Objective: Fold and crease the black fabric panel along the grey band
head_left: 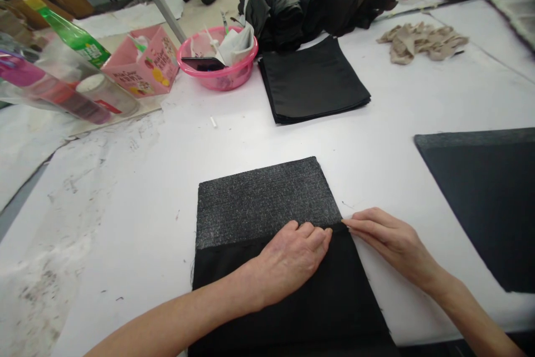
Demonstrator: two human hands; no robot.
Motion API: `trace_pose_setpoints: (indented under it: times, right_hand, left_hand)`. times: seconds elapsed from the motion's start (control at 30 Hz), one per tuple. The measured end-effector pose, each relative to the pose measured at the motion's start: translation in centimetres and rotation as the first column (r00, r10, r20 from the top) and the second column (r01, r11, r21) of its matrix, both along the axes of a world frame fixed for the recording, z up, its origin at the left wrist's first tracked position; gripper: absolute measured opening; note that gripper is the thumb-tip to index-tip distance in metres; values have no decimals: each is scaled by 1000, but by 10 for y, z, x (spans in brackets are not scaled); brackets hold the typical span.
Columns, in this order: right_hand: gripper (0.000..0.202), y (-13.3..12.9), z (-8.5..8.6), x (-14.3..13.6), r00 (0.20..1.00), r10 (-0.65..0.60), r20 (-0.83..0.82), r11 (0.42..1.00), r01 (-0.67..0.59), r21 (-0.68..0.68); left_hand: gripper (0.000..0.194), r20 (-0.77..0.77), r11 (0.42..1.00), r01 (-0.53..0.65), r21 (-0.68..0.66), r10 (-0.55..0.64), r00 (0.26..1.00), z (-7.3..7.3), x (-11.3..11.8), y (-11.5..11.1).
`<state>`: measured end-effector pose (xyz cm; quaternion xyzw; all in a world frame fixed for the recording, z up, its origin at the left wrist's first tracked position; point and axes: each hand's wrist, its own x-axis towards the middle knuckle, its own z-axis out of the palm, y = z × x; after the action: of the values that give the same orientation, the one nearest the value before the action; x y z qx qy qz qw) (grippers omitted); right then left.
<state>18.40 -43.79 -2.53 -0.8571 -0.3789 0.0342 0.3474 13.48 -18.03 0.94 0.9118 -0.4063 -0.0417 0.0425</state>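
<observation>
On the white table (142,201), black cloth (343,301) meets a speckled grey panel (265,201), seemingly laid straight but for the right end, which the right hand (395,240) pinches; the left hand (292,257) curls alongside, grip hidden.

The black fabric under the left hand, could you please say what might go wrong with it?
The left hand resting on the black fabric might crease it. The right hand, at its border with the speckled grey panel, could tug that line crooked. Loose threads at the left edge may fray further.
</observation>
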Motion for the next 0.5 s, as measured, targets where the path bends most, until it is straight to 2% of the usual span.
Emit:
trace_pose_setpoints:
  times: [0.2,0.3,0.5]
  right_hand:
    - [30,5,1,-1,996,29,82,999,-26,-29]
    - [27,4,-3,-1,992,22,120,1000,-20,-21]
    - [33,-2,-10,-3,986,54,157,998,-48,-43]
  left_hand:
    - [36,2,999,3,33,-3,1000,2,0,0]
    - [37,-5,999,5,40,-4,1000,2,0,0]
    - [40,-19,1000,1,14,-1,1000,1,2,-1]
